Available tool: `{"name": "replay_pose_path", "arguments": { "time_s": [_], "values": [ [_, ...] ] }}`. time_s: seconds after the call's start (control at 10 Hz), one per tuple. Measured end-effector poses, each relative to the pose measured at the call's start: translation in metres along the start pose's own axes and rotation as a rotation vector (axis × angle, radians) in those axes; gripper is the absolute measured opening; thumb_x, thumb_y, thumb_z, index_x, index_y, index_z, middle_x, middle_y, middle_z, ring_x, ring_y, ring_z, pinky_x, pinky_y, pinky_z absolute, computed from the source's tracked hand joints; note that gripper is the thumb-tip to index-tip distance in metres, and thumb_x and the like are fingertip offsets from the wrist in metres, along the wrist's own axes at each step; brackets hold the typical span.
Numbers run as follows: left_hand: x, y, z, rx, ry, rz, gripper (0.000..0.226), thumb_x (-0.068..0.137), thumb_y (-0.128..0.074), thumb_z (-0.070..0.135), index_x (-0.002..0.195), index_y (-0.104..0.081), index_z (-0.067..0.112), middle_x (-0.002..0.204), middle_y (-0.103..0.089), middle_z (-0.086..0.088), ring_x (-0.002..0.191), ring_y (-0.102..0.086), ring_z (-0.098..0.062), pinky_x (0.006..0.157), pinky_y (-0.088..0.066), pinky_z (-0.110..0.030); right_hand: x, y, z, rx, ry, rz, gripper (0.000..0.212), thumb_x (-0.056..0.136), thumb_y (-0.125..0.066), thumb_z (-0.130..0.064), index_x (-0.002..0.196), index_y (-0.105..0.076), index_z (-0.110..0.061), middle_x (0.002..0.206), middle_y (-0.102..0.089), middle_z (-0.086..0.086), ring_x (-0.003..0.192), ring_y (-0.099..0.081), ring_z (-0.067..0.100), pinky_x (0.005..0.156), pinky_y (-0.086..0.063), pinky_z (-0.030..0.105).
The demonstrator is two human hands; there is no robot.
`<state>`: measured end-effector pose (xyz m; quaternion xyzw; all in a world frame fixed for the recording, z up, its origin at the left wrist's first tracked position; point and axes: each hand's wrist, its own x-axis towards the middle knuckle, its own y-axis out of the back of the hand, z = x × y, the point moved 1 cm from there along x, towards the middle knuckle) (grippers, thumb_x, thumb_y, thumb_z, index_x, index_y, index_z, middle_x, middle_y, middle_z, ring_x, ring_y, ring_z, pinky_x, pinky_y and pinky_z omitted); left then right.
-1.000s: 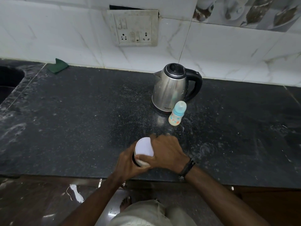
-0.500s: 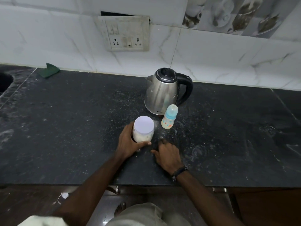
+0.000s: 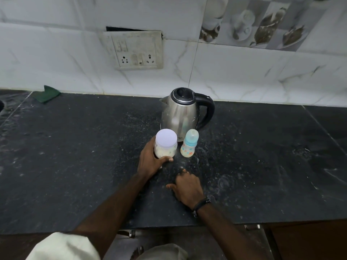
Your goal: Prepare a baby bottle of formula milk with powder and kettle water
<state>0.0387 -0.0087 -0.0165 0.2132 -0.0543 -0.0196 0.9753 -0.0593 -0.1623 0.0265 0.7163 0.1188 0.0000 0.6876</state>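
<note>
Black stone makes up the tabletop (image 3: 75, 156), dusted with pale powder marks around the middle. At the back, against the white tiled wall (image 3: 244, 76), stands a steel kettle (image 3: 181, 113) with a black handle pointing right and its spout to the left. Above it a grimy switch plate (image 3: 136, 50) with sockets is set into the tiles. A green cloth (image 3: 47, 93) lies at the far left by the wall.

Just in front of the kettle, side by side, stand a clear jar (image 3: 165, 144) of pale powder with a white lid, and a baby bottle (image 3: 189, 143) with a blue collar and cap. The jar is left of the bottle, a small gap between them.

His left hand (image 3: 151, 160) wraps around the jar from the left, thumb curled across its front. His right hand (image 3: 186, 185) rests on the tabletop nearer the edge, fingers loosely bent, holding nothing, a dark band at the wrist.

Small lettering low on the kettle is partly hidden and unreadable.
</note>
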Motion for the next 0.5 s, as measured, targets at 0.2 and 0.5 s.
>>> {"name": "replay_pose_path", "arguments": {
  "time_s": [0.2, 0.5],
  "values": [
    [0.0054, -0.0002, 0.003, 0.036, 0.006, -0.017, 0.111, 0.055, -0.091, 0.053, 0.15, -0.041, 0.026, 0.148, -0.055, 0.007, 0.136, -0.05, -0.014, 0.11, -0.047, -0.047, -0.0012, 0.0057, -0.0061, 0.055, 0.015, 0.085, 0.058, 0.097, -0.041, -0.055, 0.087, -0.071, -0.006, 0.094, -0.07, 0.019, 0.089, -0.066, 0.034, 0.072, -0.051, 0.04],
    [0.0035, -0.0014, 0.008, 0.129, 0.027, 0.001, 0.122, 0.058, -0.084, 0.067, 0.155, -0.028, 0.019, 0.157, -0.043, -0.002, 0.143, -0.042, -0.022, 0.114, -0.041, -0.05, -0.0006, 0.0003, -0.0015, 0.07, -0.065, 0.118, 0.061, 0.099, -0.032, -0.054, 0.082, -0.071, -0.01, 0.09, -0.071, 0.014, 0.078, -0.068, 0.031, 0.062, -0.042, 0.033]
  ]
}}
